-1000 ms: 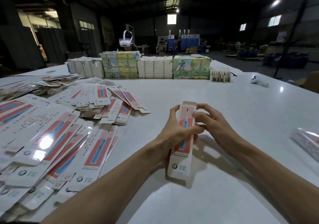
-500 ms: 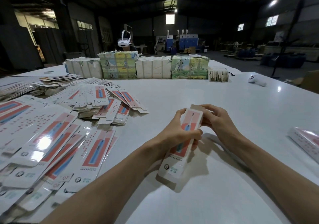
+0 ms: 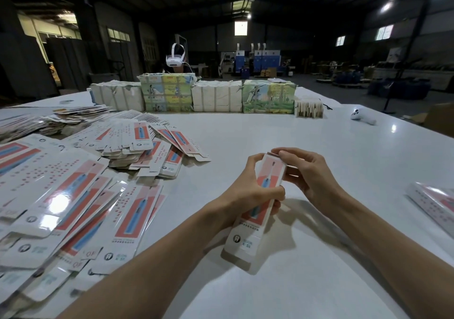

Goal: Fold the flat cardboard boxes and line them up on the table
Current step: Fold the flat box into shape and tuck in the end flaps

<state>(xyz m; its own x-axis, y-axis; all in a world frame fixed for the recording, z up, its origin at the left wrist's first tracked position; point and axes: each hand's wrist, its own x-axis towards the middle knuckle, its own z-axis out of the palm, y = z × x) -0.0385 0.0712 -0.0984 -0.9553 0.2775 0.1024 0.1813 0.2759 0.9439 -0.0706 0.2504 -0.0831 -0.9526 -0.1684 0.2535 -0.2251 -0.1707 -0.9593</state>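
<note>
A person at the white bench (image 3: 307, 137) holds one long pink-and-white cardboard box (image 3: 253, 220) out in front, opened into a narrow sleeve and tilted so that its top end leans away and to the right. The left hand (image 3: 243, 191) wraps the box's middle, its fingers curled round the body and the thumb up along the left edge. The right hand (image 3: 312, 173) is at the top end, its fingers bent and pinched onto the flap there. The lower end hangs near the bench, and I cannot tell whether it touches. To the left, flat boxes (image 3: 73, 196) lie in a loose, overlapping heap. One finished box (image 3: 434, 203) lies at the right edge. Wrapped bundles (image 3: 216, 96) stand in a row along the far side, with a white controller (image 3: 363, 117) well to their right.
</note>
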